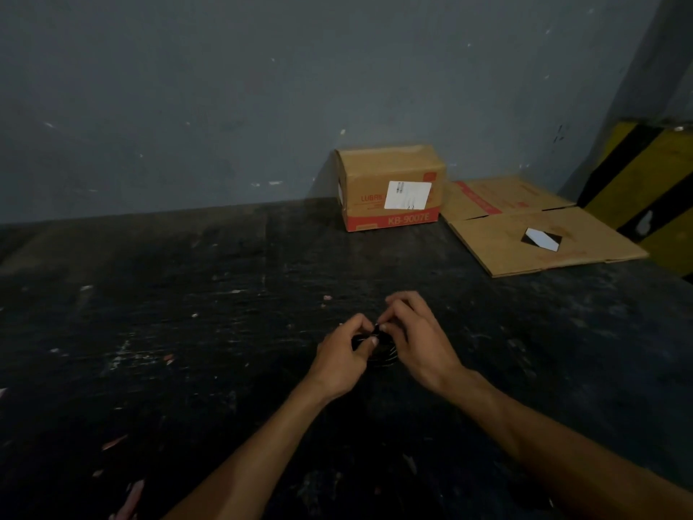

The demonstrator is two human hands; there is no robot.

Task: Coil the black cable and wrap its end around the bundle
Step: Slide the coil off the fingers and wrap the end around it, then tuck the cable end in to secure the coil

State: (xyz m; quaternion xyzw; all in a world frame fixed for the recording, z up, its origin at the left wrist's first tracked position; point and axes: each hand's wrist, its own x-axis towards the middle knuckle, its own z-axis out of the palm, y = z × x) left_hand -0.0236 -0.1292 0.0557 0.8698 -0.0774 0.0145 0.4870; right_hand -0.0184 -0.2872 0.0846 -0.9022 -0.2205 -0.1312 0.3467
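Observation:
The black cable (382,350) is a small coiled bundle between both hands, just over the dark table at the centre of the head view. My left hand (343,356) grips the bundle's left side, thumb over the top. My right hand (416,337) pinches the cable at the upper edge of the bundle with thumb and forefinger. Most of the coil is hidden by the fingers and blends into the dark surface; a few pale glints show its loops.
A dark, scuffed table (187,332) fills the view. A closed cardboard box (390,189) stands against the grey wall at the back. Flattened cardboard (525,227) lies to its right. A yellow-and-black striped post (645,189) stands at far right.

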